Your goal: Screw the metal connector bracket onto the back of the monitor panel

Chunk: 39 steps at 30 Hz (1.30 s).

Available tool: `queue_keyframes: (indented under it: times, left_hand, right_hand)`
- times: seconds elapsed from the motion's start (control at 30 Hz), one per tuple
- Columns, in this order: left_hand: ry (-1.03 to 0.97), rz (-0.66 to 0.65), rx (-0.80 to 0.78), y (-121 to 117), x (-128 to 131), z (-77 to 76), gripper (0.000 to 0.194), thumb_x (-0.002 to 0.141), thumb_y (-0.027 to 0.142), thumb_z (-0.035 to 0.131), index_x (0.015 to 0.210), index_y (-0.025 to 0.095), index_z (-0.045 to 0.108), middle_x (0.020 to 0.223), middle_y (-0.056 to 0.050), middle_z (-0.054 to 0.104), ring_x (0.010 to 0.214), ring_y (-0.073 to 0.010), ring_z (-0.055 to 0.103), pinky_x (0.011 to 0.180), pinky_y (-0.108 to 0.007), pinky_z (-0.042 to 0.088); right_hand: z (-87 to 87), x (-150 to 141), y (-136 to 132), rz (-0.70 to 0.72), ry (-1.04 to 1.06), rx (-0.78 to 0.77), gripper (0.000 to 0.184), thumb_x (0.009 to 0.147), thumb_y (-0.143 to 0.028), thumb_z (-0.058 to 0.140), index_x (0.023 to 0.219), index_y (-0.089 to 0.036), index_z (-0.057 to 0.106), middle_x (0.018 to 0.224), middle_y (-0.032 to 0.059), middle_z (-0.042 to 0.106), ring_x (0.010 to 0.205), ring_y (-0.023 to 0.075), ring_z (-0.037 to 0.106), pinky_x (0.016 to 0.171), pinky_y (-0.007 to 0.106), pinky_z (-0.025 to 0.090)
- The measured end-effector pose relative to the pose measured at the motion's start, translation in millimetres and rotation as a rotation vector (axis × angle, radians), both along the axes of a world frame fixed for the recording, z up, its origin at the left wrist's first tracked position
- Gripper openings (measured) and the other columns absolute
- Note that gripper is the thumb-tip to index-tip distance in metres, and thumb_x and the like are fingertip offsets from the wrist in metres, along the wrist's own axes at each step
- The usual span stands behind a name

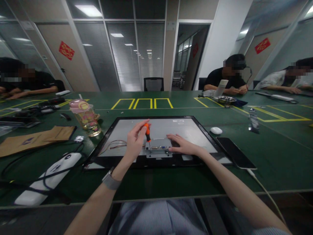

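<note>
My left hand [136, 138] grips an orange and black screwdriver [147, 132], held upright with its tip down at the left end of a small metal bracket with ports [158, 150]. This bracket sits on the back of a flat display panel [190, 132] with a black frame, lying on the table in front of me. My right hand [182, 144] rests over the bracket's right side, fingers stretched out and spread. Thin wires [113, 144] run across the panel to the left of my left hand. What the screwdriver tip meets is too small to make out.
Left of the panel stand a drink cup [85, 117], a brown paper envelope [36, 140] and a white power strip [49, 178] with black cables. To the right lie a phone [236, 153] on a cable and a white earbud case [216, 130]. Several people sit across the green table [276, 156].
</note>
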State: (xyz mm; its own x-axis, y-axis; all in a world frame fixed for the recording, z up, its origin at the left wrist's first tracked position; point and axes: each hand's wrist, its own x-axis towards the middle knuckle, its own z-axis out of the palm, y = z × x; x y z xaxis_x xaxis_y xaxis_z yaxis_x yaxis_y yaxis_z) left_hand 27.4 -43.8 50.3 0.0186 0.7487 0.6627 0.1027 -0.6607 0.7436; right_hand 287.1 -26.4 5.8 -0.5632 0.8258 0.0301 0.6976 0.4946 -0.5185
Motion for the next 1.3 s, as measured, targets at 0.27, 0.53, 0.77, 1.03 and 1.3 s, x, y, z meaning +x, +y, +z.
queue_keyframes:
  times: [0.27, 0.53, 0.77, 1.03, 1.3]
  left_hand:
    - [0.010, -0.021, 0.014, -0.2, 0.0, -0.4, 0.030, 0.094, 0.030, 0.047, 0.115, 0.022, 0.066, 0.110, -0.008, 0.065, 0.102, -0.0181, 0.061, 0.093, -0.035, 0.048]
    - [0.034, 0.040, 0.076, 1.4, -1.0, -0.3, 0.018, 0.086, 0.030, 0.062, 0.099, 0.022, 0.071, 0.095, -0.005, 0.059, 0.085, -0.0148, 0.058, 0.081, -0.029, 0.049]
    - [-0.008, -0.003, 0.016, 0.2, -0.7, -0.7, 0.028, 0.093, 0.030, 0.050, 0.114, 0.022, 0.066, 0.101, -0.006, 0.065, 0.094, -0.0166, 0.062, 0.088, -0.032, 0.048]
    - [0.001, 0.033, 0.060, -1.8, 0.3, 0.8, 0.025, 0.092, 0.031, 0.051, 0.105, 0.022, 0.071, 0.104, -0.007, 0.061, 0.094, -0.0165, 0.059, 0.086, -0.030, 0.048]
    - [0.034, 0.058, 0.066, -0.9, 0.3, -1.1, 0.018, 0.084, 0.029, 0.064, 0.100, 0.022, 0.071, 0.093, -0.005, 0.059, 0.087, -0.0154, 0.057, 0.083, -0.029, 0.048]
  right_hand:
    - [-0.1, 0.4, 1.0, 0.007, -0.003, 0.007, 0.074, 0.084, -0.069, 0.050, 0.141, -0.023, 0.042, 0.154, 0.0087, 0.035, 0.144, 0.0284, 0.027, 0.120, 0.049, 0.011]
    - [-0.3, 0.1, 1.4, 0.013, -0.007, 0.005, 0.074, 0.084, -0.068, 0.050, 0.142, -0.022, 0.041, 0.154, 0.0091, 0.035, 0.144, 0.0279, 0.027, 0.120, 0.049, 0.011]
    - [3.4, -0.6, -2.4, -0.019, -0.019, -0.029, 0.075, 0.084, -0.069, 0.050, 0.142, -0.022, 0.040, 0.155, 0.0083, 0.033, 0.144, 0.0298, 0.024, 0.120, 0.049, 0.013]
    - [1.4, -0.8, -0.2, 0.020, -0.001, 0.009, 0.074, 0.085, -0.067, 0.049, 0.141, -0.020, 0.041, 0.153, 0.0110, 0.036, 0.143, 0.0279, 0.028, 0.121, 0.048, 0.010]
    - [-0.7, 0.4, 0.8, 0.028, 0.002, 0.015, 0.072, 0.086, -0.067, 0.049, 0.142, -0.022, 0.041, 0.153, 0.0098, 0.036, 0.143, 0.0267, 0.028, 0.121, 0.048, 0.009]
